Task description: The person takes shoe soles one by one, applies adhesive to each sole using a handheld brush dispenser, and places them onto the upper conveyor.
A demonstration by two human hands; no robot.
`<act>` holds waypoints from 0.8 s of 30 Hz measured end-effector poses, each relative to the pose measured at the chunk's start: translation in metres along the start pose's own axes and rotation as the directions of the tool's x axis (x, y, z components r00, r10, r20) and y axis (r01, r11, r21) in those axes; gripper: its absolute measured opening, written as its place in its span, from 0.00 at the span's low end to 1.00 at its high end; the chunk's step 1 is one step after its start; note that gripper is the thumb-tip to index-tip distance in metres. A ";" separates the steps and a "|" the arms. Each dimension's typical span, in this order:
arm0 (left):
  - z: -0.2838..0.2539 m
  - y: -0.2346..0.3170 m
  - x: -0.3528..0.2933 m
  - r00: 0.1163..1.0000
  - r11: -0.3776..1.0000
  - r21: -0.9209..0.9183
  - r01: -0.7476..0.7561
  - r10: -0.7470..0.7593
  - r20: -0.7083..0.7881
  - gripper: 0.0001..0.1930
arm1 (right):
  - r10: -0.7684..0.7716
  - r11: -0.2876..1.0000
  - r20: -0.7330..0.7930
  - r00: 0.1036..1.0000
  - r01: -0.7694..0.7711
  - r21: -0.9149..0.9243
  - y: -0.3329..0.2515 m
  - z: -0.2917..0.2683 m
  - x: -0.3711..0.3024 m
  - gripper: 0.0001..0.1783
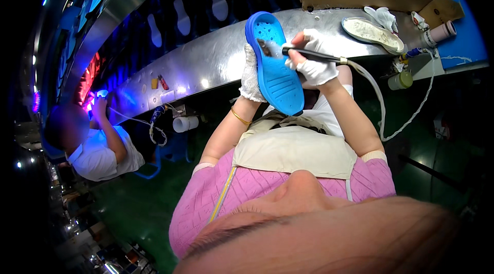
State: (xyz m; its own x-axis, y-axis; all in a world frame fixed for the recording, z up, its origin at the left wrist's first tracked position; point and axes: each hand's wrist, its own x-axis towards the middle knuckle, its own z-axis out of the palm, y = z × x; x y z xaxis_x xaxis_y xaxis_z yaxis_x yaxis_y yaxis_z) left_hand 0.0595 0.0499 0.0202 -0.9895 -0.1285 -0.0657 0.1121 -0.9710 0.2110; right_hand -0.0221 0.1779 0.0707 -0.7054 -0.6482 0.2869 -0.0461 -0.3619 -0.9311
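My left fingers (250, 65) are closed round the left edge of a blue sole (280, 82), which I hold above the near edge of the metal counter (206, 60), at the upper middle of the frame, toe end up. My right fingers (314, 42) grip a slim black tool (319, 55) with a pale hose (374, 88) at its back, its tip at the sole's right side. I judge the work on this sole barely begun: a whitish patch (275, 50) lies just below the holed toe, next to a dark mark I cannot make out, while the grooved heel half looks plain blue. At the upper right, a white-topped sole (371, 33) lies on the counter; whether it is finished, I cannot tell.
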 end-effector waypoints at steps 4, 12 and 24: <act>0.003 0.001 0.005 0.995 0.968 0.238 -0.081 0.091 -0.028 0.36 | -0.197 0.934 0.067 0.978 0.208 -0.289 0.014 0.000 -0.001 0.13; -0.003 0.014 0.015 0.980 0.941 0.290 -0.174 0.194 -0.042 0.35 | -0.087 0.952 0.103 0.991 0.113 -0.286 0.004 0.005 -0.015 0.11; 0.010 0.034 0.013 0.983 0.961 0.211 -0.180 0.180 0.021 0.38 | 0.032 0.934 0.255 0.966 0.063 -0.352 -0.002 0.007 -0.024 0.09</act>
State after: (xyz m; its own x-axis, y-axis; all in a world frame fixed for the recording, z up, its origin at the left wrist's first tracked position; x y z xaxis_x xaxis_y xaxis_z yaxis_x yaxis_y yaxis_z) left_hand 0.0497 0.0172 0.0368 -0.9550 -0.2967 -0.0059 0.2669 -0.8674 0.4200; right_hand 0.0001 0.1894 0.0676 -0.5026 -0.8088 0.3054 -0.3364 -0.1424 -0.9309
